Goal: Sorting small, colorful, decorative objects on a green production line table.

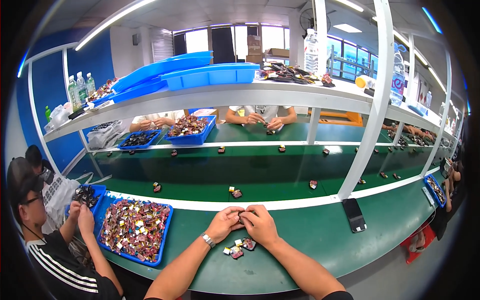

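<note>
My left hand (224, 224), with a watch at the wrist, and my right hand (261, 226) meet over the green tabletop (295, 240). Between their fingertips is a small dark part (241, 219), mostly covered by the fingers, so its exact kind is hidden. Both hands are closed in a pinch on it. Just below them lies a little heap of small dark-red and black parts (237, 253), some with white or yellow tabs.
At my left stands a blue tray (171, 220) heaped with similar parts; beyond it a co-worker (55, 250) handles something small. A black phone (354, 216) lies at right. Spaced parts (237, 193) sit on the green belt (270, 172) ahead. A white post (367, 135) rises nearby.
</note>
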### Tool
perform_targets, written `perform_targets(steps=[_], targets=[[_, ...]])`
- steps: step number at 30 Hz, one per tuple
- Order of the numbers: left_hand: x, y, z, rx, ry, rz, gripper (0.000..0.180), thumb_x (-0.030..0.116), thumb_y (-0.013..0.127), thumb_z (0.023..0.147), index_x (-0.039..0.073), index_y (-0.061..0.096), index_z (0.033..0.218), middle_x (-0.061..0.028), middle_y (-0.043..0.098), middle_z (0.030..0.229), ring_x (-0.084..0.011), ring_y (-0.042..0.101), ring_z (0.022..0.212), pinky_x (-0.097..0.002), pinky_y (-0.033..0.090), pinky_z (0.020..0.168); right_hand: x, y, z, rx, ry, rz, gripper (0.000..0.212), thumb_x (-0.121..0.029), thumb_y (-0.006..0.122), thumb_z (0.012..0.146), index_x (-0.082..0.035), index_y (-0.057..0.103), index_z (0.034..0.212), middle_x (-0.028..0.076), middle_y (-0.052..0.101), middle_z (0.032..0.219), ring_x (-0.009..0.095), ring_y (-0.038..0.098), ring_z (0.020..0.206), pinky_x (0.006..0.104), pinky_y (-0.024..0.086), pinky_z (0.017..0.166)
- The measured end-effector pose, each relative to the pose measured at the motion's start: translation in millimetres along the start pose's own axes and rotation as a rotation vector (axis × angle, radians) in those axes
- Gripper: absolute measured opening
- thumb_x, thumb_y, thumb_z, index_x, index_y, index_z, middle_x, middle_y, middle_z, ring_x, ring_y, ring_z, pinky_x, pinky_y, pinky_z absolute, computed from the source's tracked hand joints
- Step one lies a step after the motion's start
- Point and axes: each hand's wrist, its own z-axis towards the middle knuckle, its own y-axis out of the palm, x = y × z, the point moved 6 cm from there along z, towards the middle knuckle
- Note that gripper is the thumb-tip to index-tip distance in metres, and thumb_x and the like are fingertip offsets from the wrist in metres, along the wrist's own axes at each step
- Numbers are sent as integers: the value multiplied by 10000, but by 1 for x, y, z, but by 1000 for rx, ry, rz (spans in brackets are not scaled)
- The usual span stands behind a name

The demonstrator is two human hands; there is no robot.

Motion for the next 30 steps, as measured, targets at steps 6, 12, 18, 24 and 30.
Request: perform_targets(steps=[6, 12, 18, 24, 30], targets=[[3, 3, -5, -3, 13, -2, 308, 86, 550, 968, 34, 484, 1264, -87, 605, 1176, -166, 607, 1077, -344, 522, 957, -5, 1, -1, 14, -41, -30, 151, -34, 735, 751, -59, 693, 895, 59, 615, 931, 234, 617, 855, 333, 539, 697], [-7, 10, 8, -6, -16, 16, 287, 38, 487, 981, 28, 481, 1268, -118, 612, 1198, -184, 611, 1095, -328, 528, 948, 4, -6, -6, 6, -18, -113, 148, -35, 707, 763, -58, 689, 908, 63, 614, 933, 242, 607, 885, 338, 534, 728], [9, -3, -7, 112, 48, 63, 267, 4, 471, 967, -4, 480, 1234, -118, 637, 1131, -199, 644, 1022, -337, 554, 893, -6, 13, -2, -33, -73, -93, 222, -33, 636, 749, -70, 654, 967, 52, 609, 979, 242, 594, 932, 346, 544, 727], [3, 9, 2, 85, 28, 38, 241, 27, 510, 955, 9, 506, 1196, -102, 657, 1085, -180, 655, 967, -333, 548, 844, 3, 1, -5, -43, -57, -120, 169, -28, 633, 748, -56, 616, 914, 48, 583, 963, 231, 588, 941, 332, 548, 684], [5, 6, 1, 163, 99, 138, 196, 44, 547, 946, 16, 540, 1140, -88, 658, 1036, -175, 650, 922, -348, 558, 814, 8, -1, -2, 31, 63, -19, 175, -43, 680, 785, -35, 619, 949, 86, 589, 983, 245, 610, 869, 342, 548, 689]])
